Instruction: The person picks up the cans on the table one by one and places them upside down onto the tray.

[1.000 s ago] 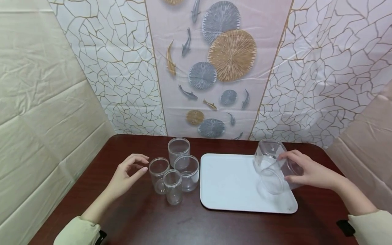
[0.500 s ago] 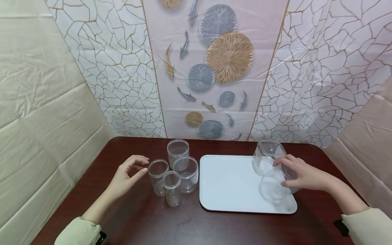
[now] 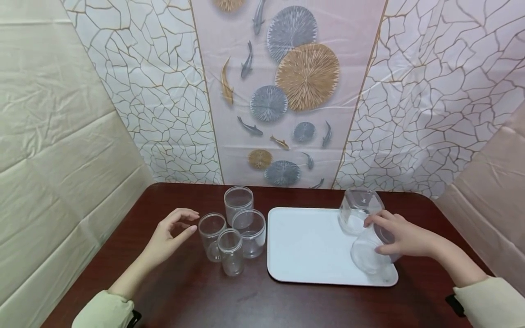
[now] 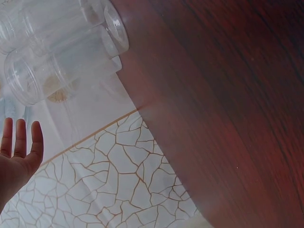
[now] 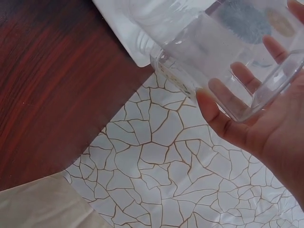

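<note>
A clear square-sided jar (image 5: 190,52) lies between the thumb and fingers of my right hand (image 3: 404,234), which grips it from its right side. In the head view this jar is tilted, its round end low over the right part of the white tray (image 3: 311,246). Just behind it, a second clear squarish jar (image 3: 356,214) stands at the tray's far right corner. My left hand (image 3: 170,234) hovers with relaxed fingers left of a clear round jar (image 3: 211,232), apart from it and holding nothing. Part of the held jar is hidden behind the right hand.
Several clear round jars stand close together left of the tray, including a small one (image 3: 232,257) in front, a wide one (image 3: 252,232) nearest the tray and a tall one (image 3: 238,200) behind. They stand on a dark red-brown table (image 3: 254,305). A patterned cloth (image 3: 180,114) hangs behind.
My right hand has shifted slightly left with the tilted jar, whose round end has come lower over the tray. The left hand has stayed almost still.
</note>
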The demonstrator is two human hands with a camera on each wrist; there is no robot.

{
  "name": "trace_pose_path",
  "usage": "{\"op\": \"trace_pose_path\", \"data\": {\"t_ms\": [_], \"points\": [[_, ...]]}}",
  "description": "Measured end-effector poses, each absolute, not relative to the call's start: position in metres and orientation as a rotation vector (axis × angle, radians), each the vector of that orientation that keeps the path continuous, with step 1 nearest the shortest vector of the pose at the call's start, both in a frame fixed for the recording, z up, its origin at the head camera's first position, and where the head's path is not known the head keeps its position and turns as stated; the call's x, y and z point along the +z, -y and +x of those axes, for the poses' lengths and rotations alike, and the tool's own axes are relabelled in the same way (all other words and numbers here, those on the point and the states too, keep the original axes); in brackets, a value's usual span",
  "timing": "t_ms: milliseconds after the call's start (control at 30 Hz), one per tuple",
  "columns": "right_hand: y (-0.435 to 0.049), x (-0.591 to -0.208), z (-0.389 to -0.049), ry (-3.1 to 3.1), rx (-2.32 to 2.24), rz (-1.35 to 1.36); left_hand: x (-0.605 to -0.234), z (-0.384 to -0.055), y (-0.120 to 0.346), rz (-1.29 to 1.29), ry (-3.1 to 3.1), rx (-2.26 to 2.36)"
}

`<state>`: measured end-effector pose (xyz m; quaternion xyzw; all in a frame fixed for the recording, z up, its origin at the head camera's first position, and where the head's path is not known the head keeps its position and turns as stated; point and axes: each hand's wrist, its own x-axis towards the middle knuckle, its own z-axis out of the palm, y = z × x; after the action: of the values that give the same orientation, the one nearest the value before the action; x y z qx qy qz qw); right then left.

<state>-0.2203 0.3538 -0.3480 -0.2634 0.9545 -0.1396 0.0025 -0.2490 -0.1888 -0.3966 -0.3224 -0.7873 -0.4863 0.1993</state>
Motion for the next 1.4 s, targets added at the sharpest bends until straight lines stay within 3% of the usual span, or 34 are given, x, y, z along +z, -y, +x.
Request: {"op": "trace_pose_path", "data": {"t_ms": [700, 1000, 1400], "points": [[-0.341, -0.348, -0.226, -2.937, -0.397, -0.827, -0.397, -0.249, 0.187, -0.913, 2.215, -1.373], [-0.34, -0.348, -0.228, -2.885, -0.428, -0.753, -0.368, -0.232, 0.172, -0.906, 2.242, -1.327], [-0.341, -0.351, -0.227, -2.875, -0.469, -0.718, -0.393, -0.254, 0.179, -0.919, 2.306, -1.199]]}}
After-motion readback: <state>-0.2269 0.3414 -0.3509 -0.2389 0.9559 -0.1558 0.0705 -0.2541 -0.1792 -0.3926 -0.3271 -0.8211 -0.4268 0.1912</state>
